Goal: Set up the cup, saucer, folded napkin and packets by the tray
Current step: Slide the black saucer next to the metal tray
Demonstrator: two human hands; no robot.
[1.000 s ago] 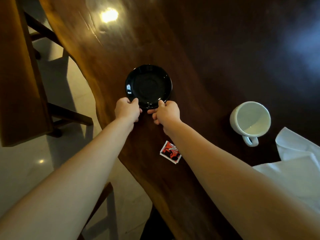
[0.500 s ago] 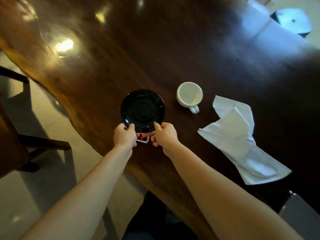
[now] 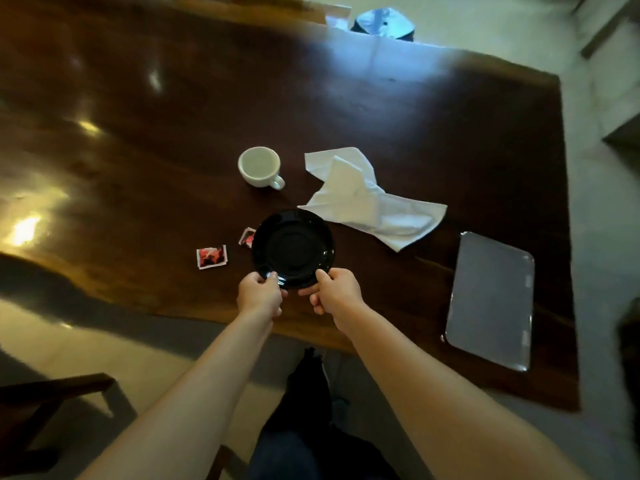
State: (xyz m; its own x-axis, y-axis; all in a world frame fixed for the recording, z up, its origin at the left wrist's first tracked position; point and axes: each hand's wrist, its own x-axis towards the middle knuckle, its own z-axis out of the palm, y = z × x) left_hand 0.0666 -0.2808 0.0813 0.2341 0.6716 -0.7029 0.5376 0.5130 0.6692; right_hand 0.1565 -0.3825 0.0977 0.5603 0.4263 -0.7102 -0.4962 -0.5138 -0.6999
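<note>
A black saucer (image 3: 293, 248) is held at its near rim by both hands: my left hand (image 3: 259, 293) on the left, my right hand (image 3: 336, 292) on the right. The saucer's far edge overlaps a corner of the crumpled white napkin (image 3: 363, 197). A white cup (image 3: 260, 167) stands upright and empty beyond the saucer, handle toward me. One red packet (image 3: 211, 257) lies flat to the saucer's left; a second red packet (image 3: 247, 236) is partly hidden by the saucer's left rim. A grey metal tray (image 3: 491, 299) lies at the right near the table's front edge.
The dark wooden table (image 3: 173, 116) has a wavy near edge on the left. A wooden chair (image 3: 45, 403) stands at the lower left. A bluish seat (image 3: 382, 20) shows beyond the far edge. Pale floor lies to the right of the table.
The saucer, held in both hands, has moved rightward toward the napkin and tray. The view has swung right, bringing the tray and a second packet into sight.
</note>
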